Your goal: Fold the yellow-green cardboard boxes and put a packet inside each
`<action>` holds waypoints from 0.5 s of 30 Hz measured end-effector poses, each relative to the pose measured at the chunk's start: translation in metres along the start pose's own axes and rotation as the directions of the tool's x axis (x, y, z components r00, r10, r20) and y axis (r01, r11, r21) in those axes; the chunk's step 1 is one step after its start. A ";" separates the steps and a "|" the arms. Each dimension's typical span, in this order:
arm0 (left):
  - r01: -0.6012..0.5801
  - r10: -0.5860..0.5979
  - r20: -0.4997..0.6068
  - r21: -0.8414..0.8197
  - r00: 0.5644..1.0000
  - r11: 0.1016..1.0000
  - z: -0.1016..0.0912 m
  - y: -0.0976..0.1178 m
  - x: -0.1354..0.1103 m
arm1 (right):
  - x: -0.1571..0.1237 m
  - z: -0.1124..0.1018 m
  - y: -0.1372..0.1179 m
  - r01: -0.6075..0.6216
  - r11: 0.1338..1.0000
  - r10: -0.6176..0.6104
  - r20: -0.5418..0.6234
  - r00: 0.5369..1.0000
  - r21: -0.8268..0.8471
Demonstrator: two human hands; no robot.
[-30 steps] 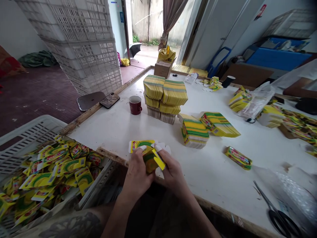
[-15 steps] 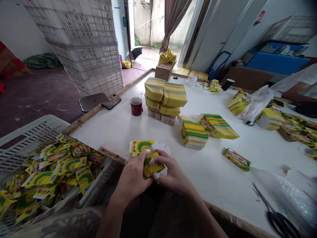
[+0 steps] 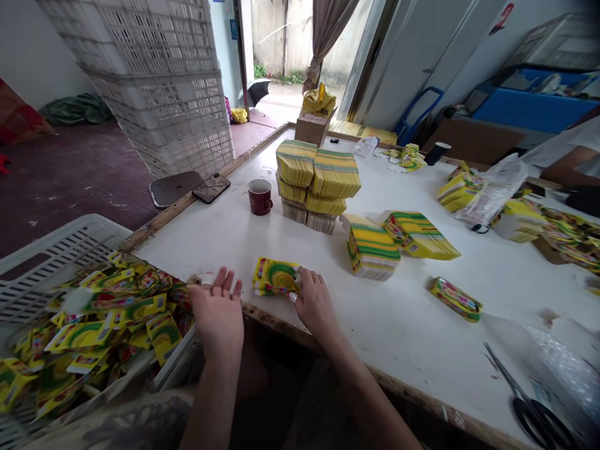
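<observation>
White table with a worn wooden edge fills the centre of the work area; an open doorway and a tied curtain are located beyond its far end. Stacked crates stand on the floor to the left.

Right hand: positioned over the near edge of the table. Thumb and fingers are closed on the right end of the carton; white covers show on the fingertips. The carton lies flat on the table, close to the near edge, printed yellow and green.

Left hand: raised at the table edge, palm exposed. Fingers are extended and slightly apart, and nothing is held. It is situated between the carton and the bin, which contains a heap of yellow packs.

Beyond the carton: mug, upright; phone, resting at the left edge; tall stack, arranged in layers. To the right of the stack, two bundles lie end to end. A single pack lies apart, nearer the scissors and clear plastic. At far right, a co-worker's arm is partly visible.
</observation>
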State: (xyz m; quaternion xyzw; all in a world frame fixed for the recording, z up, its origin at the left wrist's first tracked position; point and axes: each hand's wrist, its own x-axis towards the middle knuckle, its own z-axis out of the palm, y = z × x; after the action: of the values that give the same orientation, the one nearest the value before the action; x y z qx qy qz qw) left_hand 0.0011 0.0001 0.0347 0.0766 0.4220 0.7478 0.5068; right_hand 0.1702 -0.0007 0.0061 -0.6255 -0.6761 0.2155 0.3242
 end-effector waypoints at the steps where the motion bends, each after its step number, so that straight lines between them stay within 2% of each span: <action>1: 0.000 0.000 0.003 0.024 1.000 1.000 0.001 -0.008 -0.002 | -0.001 0.000 0.001 -0.015 1.000 0.016 -0.017 1.000 0.015; 3: -0.022 0.020 0.044 0.053 0.999 0.998 0.002 -0.022 -0.010 | -0.004 -0.003 0.001 -0.056 0.992 0.062 -0.044 0.997 0.117; 5: -0.023 0.016 0.145 0.046 0.989 0.999 0.005 -0.031 -0.021 | -0.008 -0.008 -0.003 -0.083 0.934 0.089 -0.002 0.996 0.348; 7: 0.034 -0.043 0.269 0.040 0.962 0.999 0.008 -0.035 -0.035 | -0.016 -0.016 -0.011 -0.120 0.780 0.027 0.159 0.987 0.614; 9: 0.077 -0.078 0.302 0.013 0.950 0.997 0.010 -0.035 -0.046 | -0.025 -0.022 -0.024 -0.204 0.613 -0.108 0.337 0.936 0.763; 10: 0.066 -0.060 0.291 -0.012 0.955 0.998 0.010 -0.034 -0.049 | -0.031 -0.023 -0.030 -0.237 0.567 -0.158 0.387 0.908 0.789; 11: 0.027 -0.017 0.263 -0.035 0.965 0.999 0.009 -0.033 -0.052 | -0.036 -0.023 -0.036 -0.244 0.553 -0.182 0.401 0.898 0.797; 13: -0.087 0.093 0.223 -0.034 0.970 0.996 0.006 -0.033 -0.052 | -0.044 -0.019 -0.043 -0.195 0.598 -0.180 0.368 0.912 0.778; 15: -0.156 0.139 0.261 0.044 0.955 0.987 0.001 -0.034 -0.048 | -0.047 -0.012 -0.045 -0.149 0.652 -0.155 0.323 0.934 0.744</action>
State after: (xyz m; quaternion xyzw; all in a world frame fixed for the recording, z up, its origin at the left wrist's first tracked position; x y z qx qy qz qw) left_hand 0.0485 -0.0346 0.0261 0.2205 0.3694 0.7534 0.4973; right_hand 0.1473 -0.0544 0.0380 -0.3812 -0.5723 0.5873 0.4268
